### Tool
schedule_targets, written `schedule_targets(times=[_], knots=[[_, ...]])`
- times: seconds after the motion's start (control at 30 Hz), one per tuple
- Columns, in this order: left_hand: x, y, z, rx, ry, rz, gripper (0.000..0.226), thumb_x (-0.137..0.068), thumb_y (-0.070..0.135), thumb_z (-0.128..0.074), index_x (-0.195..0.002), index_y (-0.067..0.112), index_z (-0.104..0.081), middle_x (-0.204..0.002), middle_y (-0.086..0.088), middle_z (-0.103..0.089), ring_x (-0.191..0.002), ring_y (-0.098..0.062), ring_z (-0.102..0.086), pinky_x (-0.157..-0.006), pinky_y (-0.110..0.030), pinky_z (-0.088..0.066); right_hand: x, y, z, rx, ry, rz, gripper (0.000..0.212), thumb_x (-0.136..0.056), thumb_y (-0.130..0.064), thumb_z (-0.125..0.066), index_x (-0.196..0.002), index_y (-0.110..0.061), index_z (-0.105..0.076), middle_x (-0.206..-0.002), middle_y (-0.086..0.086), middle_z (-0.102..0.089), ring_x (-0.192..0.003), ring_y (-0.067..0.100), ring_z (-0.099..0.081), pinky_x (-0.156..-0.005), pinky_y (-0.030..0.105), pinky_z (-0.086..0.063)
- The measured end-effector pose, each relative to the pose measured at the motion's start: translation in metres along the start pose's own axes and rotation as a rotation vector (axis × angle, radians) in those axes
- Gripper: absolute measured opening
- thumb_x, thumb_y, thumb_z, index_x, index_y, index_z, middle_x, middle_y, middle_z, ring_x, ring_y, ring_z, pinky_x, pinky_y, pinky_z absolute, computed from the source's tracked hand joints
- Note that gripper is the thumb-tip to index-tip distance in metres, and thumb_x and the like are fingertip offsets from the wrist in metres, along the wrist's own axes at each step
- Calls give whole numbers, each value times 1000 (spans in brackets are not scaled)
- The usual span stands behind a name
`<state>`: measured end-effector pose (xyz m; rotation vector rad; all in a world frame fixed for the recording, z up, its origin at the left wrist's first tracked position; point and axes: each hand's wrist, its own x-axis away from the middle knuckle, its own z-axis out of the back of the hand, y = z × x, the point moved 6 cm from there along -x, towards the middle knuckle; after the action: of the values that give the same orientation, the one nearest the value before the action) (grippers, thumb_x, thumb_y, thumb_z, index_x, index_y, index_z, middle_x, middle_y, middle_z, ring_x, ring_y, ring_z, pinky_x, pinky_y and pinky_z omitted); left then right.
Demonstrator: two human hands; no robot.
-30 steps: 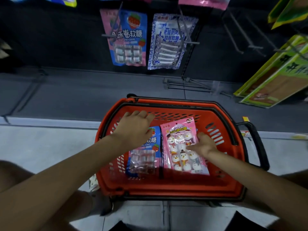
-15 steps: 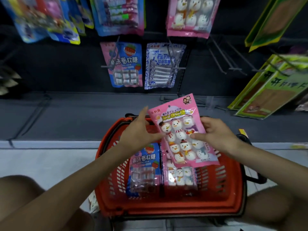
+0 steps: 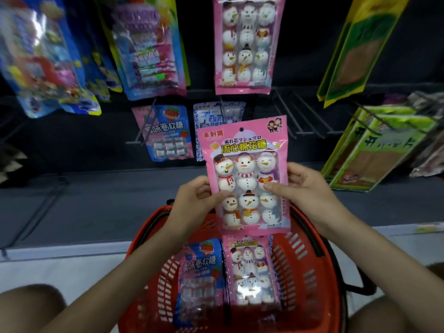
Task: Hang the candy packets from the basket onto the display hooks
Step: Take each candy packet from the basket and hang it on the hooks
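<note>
I hold a pink snowman candy packet (image 3: pixel 246 174) upright above the red basket (image 3: pixel 302 272). My left hand (image 3: pixel 195 200) pinches its left edge and my right hand (image 3: pixel 302 186) pinches its right edge, thumbs on the front. The packet's hang hole sits at its top centre. In the basket lie another pink snowman packet (image 3: pixel 249 272) and a blue strawberry candy packet (image 3: pixel 199 275). A matching pink snowman packet (image 3: pixel 245 44) hangs on a hook straight above. Bare display hooks (image 3: pixel 295 114) stick out to the right of the held packet.
A blue strawberry packet (image 3: pixel 165 133) and a blue-white packet (image 3: pixel 216 116) hang on lower hooks behind the held one. Colourful packets (image 3: pixel 48 56) hang at upper left, green-yellow packets (image 3: pixel 374 145) at right. A grey shelf base (image 3: pixel 96 200) runs below the hooks.
Both hands have lifted the pink snowman packet out of the basket and turned it upright, raising it towards the hooks. My view has tilted upward.
</note>
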<state>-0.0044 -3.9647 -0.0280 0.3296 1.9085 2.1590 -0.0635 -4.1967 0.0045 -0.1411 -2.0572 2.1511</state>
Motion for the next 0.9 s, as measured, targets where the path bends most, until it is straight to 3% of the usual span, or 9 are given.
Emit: schedule_targets(times=[0.07, 0.2, 0.33, 0.43, 0.5, 0.57, 0.67, 0.77, 0.9], knots=[[-1, 10, -3, 29, 0, -22, 24, -90, 11, -78, -113, 15, -74, -110, 0, -80, -104, -19, -76, -91, -39, -62, -1, -12, 6, 4, 3, 36, 38, -84, -5, -82, -120, -13, -73, -113, 3, -79, -103, 23, -77, -86, 42, -64], [-7, 36, -12, -11, -2, -88, 19, -92, 16, -78, -111, 18, -75, -107, 2, -79, -101, -18, -75, -90, -35, -61, -1, -31, 15, -66, 27, 88, 34, -88, -7, -79, -121, -13, -73, -109, -1, -80, -98, 17, -78, -73, 27, -63], [-18, 59, -19, -113, -2, -211, 17, -96, 17, -73, -114, 19, -72, -107, -2, -76, -100, -22, -72, -91, -36, -59, -2, -41, 19, -122, 77, 140, 34, -87, -2, -78, -118, -15, -73, -104, -2, -81, -92, 13, -78, -68, 22, -60], [-27, 80, -24, -134, 6, -280, 20, -99, 16, -70, -117, 22, -68, -109, 5, -75, -101, -13, -71, -89, -27, -56, -2, -51, 25, -175, 125, 183, 34, -87, 1, -77, -117, -15, -72, -102, -2, -81, -91, 14, -79, -67, 23, -61], [-35, 101, -27, -155, 26, -341, 23, -100, 18, -70, -120, 27, -67, -111, 7, -74, -101, -12, -69, -86, -23, -54, -3, -57, 33, -190, 167, 208, 34, -87, -1, -78, -117, -17, -73, -104, 1, -81, -96, 21, -78, -74, 34, -65], [-42, 126, -26, -216, 87, -423, 28, -99, 21, -70, -125, 31, -64, -110, 8, -71, -101, -11, -67, -86, -22, -53, -4, -61, 42, -202, 213, 232, 34, -88, -5, -79, -118, -20, -73, -108, 3, -81, -102, 26, -77, -87, 49, -63], [-53, 170, -23, -382, 218, -587, 35, -100, 26, -68, -132, 37, -56, -108, 14, -67, -104, -7, -65, -90, -29, -55, -3, -65, 50, -215, 289, 269, 33, -89, -9, -79, -119, -23, -73, -111, 1, -80, -104, 24, -77, -96, 56, -59], [-64, 217, -22, -611, 380, -767, 52, -101, 31, -66, -149, 33, -45, -113, 16, -60, -105, -5, -61, -87, -36, -58, 0, -70, 56, -228, 352, 303, 29, -89, -12, -78, -116, -22, -72, -107, 0, -80, -101, 21, -77, -93, 54, -60], [-68, 279, -24, -781, 619, -1009, 70, -96, 25, -70, -157, 26, -36, -123, 0, -56, -98, -15, -58, -77, -42, -57, -2, -73, 61, -223, 393, 319, 29, -89, -14, -80, -115, -21, -72, -104, -3, -81, -97, 15, -78, -90, 45, -61]])
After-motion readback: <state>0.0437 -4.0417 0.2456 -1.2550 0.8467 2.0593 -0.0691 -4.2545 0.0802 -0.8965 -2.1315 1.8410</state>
